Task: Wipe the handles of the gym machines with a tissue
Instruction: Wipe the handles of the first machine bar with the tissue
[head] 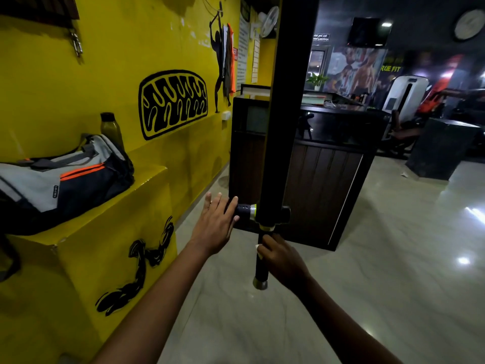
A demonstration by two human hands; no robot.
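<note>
I see my right hand gripping the lower handle, seemingly with a tissue. My left hand lies open, fingers straight, against the side handle.

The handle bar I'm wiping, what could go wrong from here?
1. Only a sliver of tissue shows in the right hand gripping the lower handle; bare fingers may rub it instead.
2. The left hand touches the side handle open and without tissue, possibly leaving fresh marks.
3. The bar looks suspended, so it might swing.
</note>
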